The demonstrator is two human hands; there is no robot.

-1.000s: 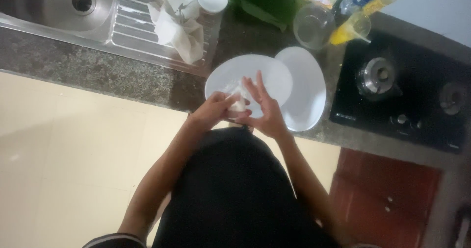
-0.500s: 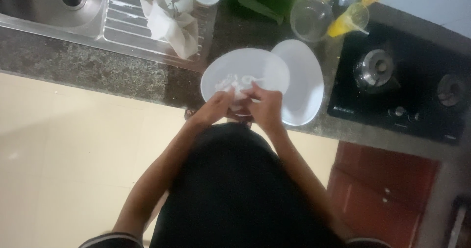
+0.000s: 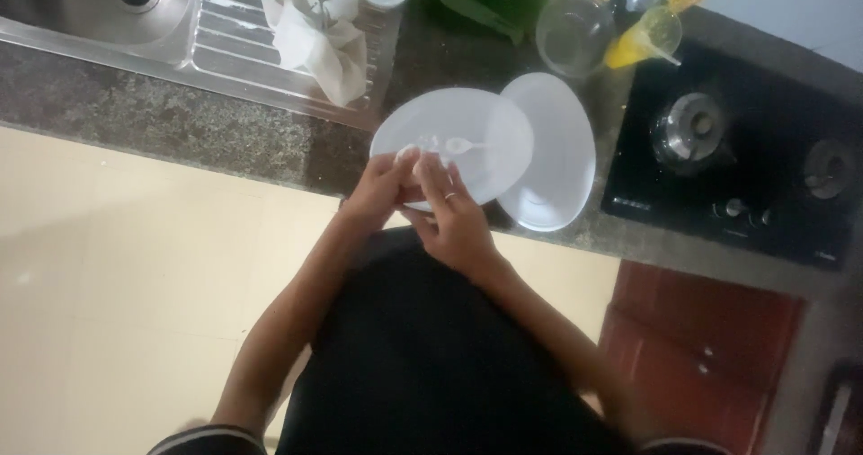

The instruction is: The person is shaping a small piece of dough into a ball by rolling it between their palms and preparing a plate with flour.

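White round plate (image 3: 467, 145) lies on the dark speckled bench (image 3: 207, 136), overlapping a second white plate (image 3: 557, 154). Both hands meet at its near edge: left hand (image 3: 382, 190) and right hand (image 3: 454, 217) pinch something small and pale, too blurred to identify.

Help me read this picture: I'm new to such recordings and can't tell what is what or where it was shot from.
The camera sits on a person's head and looks down, so you see their own arms and dark clothing. Both hands meet over the near edge of a white plate on a stone counter. The left hand pinches something small and white; what it is cannot be told. The right hand touches it. A second white plate overlaps the first. Beyond lie a steel sink, a crumpled cloth, a clear glass bowl and a black gas hob.
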